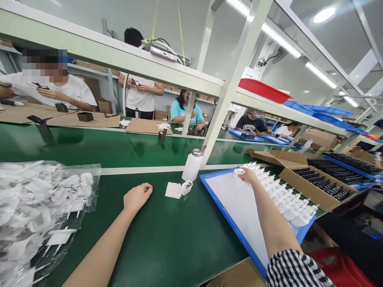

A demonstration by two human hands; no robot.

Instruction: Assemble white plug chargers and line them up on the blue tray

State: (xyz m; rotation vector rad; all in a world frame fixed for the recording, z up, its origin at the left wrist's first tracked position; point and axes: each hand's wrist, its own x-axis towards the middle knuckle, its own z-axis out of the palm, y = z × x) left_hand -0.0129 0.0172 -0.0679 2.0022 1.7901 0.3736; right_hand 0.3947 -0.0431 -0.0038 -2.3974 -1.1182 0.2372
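My right hand (pixel 249 176) reaches over the blue-rimmed tray (pixel 223 199), its fingers closed on a white plug housing (pixel 239 171) at the far end. Beside that hand, rows of white plug housings (pixel 281 193) stand in the tray with pins up. My left hand (pixel 137 198) rests curled on the green table (pixel 167 239); whatever its fingers hold, if anything, is hidden. Right of it lie a flat white piece (pixel 173 190) and a small white cup-like housing (pixel 187 187) with metal bits inside. Behind them stands a white pump bottle (pixel 192 165).
A clear plastic bag (pixel 44 207) of white plug parts covers the left side. A cardboard box (pixel 317 189) with rows of black parts stands at the right. A white post (pixel 224 83) and overhead shelf (pixel 119 50) cross the view. Several co-workers sit or stand across the green belt (pixel 119 147).
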